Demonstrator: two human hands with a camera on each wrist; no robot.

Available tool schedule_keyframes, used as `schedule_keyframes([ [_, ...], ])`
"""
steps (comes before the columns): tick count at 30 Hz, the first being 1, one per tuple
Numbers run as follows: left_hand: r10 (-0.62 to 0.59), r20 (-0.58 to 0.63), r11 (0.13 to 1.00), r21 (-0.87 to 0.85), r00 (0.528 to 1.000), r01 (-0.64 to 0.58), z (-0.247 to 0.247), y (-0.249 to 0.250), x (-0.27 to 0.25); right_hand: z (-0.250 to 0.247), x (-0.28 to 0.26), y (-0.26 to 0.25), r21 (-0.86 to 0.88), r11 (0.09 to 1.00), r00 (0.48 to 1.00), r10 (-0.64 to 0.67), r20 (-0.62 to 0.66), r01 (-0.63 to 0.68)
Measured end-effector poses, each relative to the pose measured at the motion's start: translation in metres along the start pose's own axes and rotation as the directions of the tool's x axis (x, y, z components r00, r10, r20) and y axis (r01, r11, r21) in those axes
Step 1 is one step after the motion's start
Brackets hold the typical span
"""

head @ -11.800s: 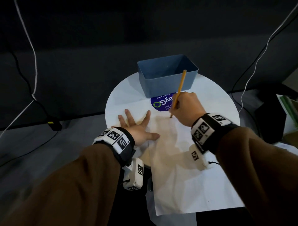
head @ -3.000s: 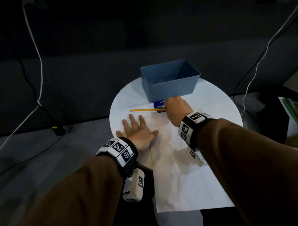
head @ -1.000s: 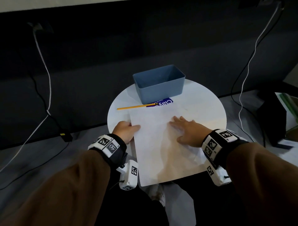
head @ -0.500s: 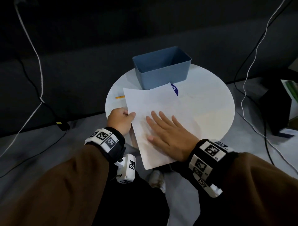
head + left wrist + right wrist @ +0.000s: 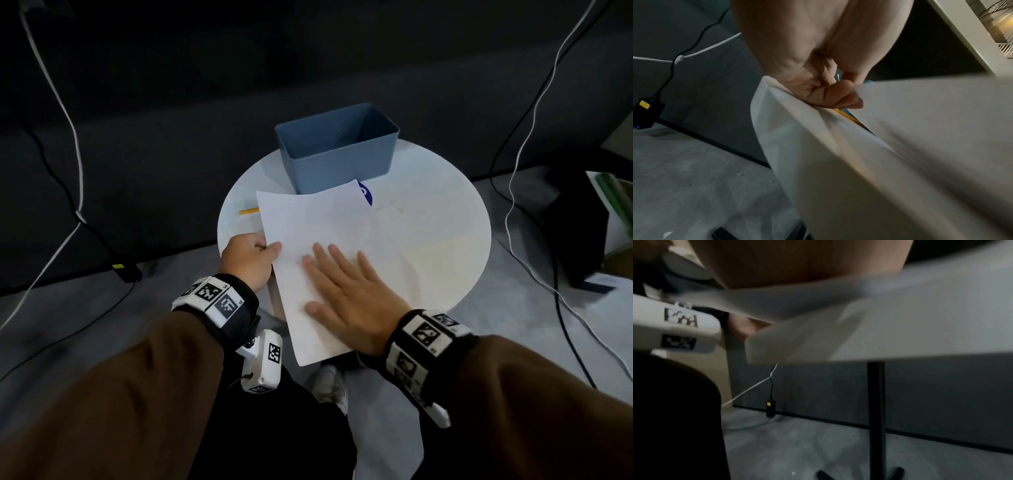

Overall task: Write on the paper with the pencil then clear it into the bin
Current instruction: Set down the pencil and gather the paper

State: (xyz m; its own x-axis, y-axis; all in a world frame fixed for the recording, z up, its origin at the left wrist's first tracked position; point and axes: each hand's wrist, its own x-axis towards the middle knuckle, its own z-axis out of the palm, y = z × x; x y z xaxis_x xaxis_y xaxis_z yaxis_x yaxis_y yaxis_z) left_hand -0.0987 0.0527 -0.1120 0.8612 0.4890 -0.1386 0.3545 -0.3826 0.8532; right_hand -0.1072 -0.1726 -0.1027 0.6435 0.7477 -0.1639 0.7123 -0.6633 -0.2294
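Round white table [image 5: 428, 246], floor cables [image 5: 524, 144]

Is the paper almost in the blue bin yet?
Not yet. The pencil lies on the table, so writing looks finished. Now the left hand pinches the paper by its edge while the right hand rests flat on it. The bin looks empty; the paper must go in.

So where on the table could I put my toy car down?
The right half of the table is bare, between the paper and the rim. The left is crowded: paper, both hands, the pencil poking out. The bin fills the back.
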Motion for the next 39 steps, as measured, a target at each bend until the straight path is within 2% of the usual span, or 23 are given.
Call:
schedule_keyframes([
  [2, 0.007, -0.006, 1.0, 0.013, 1.0, -0.007, 0.001, 0.0, 0.001, 0.007, 0.003, 0.007, -0.065, 0.998, 1.0, 0.002, -0.006, -0.002],
  [5, 0.014, -0.015, 0.999, 0.038, 1.0, -0.014, 0.001, 0.001, 0.002, 0.005, -0.002, 0.037, -0.12, 0.986, 0.994, 0.111, -0.009, -0.112],
  [9, 0.018, -0.021, 0.998, 0.053, 1.0, -0.017, 0.003, 0.001, 0.003, -0.013, -0.008, 0.066, -0.043, 0.958, 0.959, 0.281, -0.032, -0.282],
  [11, 0.019, -0.023, 0.998, 0.059, 1.0, -0.017, 0.004, 0.001, 0.004, -0.016, -0.005, 0.052, -0.011, 0.967, 0.967, 0.254, -0.03, -0.254],
  [14, 0.013, -0.021, 0.997, 0.071, 1.0, -0.011, 0.004, 0.001, 0.006, -0.007, 0.002, 0.007, 0.004, 0.999, 0.998, 0.05, -0.027, -0.05],
  [16, 0.008, -0.018, 0.997, 0.076, 1.0, -0.007, 0.003, 0.001, 0.007, 0.004, 0.003, -0.008, -0.01, 1.0, 1.0, -0.022, -0.012, 0.022],
  [18, 0.006, -0.007, 0.996, 0.09, 1.0, -0.006, 0.002, 0.001, 0.008, 0.007, 0.002, 0.005, -0.065, 0.998, 1.0, 0.018, 0.0, -0.018],
  [21, 0.003, 0.008, 0.996, 0.088, 1.0, -0.003, 0.001, 0.001, 0.008, 0.0, -0.005, 0.051, -0.127, 0.978, 0.987, 0.162, -0.02, -0.164],
  [23, -0.006, 0.014, 0.997, 0.08, 1.0, 0.005, 0.002, 0.001, 0.008, -0.013, -0.012, 0.082, -0.107, 0.957, 0.963, 0.268, -0.021, -0.269],
  [25, -0.013, 0.008, 0.997, 0.078, 1.0, 0.012, 0.002, 0.002, 0.007, -0.025, -0.016, 0.094, -0.058, 0.945, 0.947, 0.321, -0.032, -0.322],
  [27, -0.013, 0.001, 0.997, 0.073, 1.0, 0.013, 0.003, 0.003, 0.008, -0.029, -0.013, 0.083, -0.027, 0.956, 0.955, 0.292, -0.054, -0.294],
  [32, -0.006, 0.002, 0.996, 0.089, 1.0, 0.006, 0.005, 0.003, 0.009, -0.005, 0.001, 0.007, 0.004, 1.0, 0.998, 0.027, -0.05, -0.027],
  [34, -0.003, 0.003, 0.995, 0.099, 1.0, 0.002, 0.004, 0.003, 0.009, 0.005, 0.004, 0.002, -0.021, 0.999, 0.999, -0.026, -0.031, 0.025],
  [36, 0.002, 0.012, 0.995, 0.102, 1.0, -0.003, 0.003, 0.003, 0.01, 0.005, 0.002, 0.02, -0.07, 0.997, 1.0, 0.028, -0.011, -0.029],
  [39, -0.002, 0.02, 0.996, 0.093, 1.0, 0.0, 0.003, 0.003, 0.008, -0.006, -0.008, 0.066, -0.124, 0.971, 0.979, 0.202, -0.033, -0.205],
])
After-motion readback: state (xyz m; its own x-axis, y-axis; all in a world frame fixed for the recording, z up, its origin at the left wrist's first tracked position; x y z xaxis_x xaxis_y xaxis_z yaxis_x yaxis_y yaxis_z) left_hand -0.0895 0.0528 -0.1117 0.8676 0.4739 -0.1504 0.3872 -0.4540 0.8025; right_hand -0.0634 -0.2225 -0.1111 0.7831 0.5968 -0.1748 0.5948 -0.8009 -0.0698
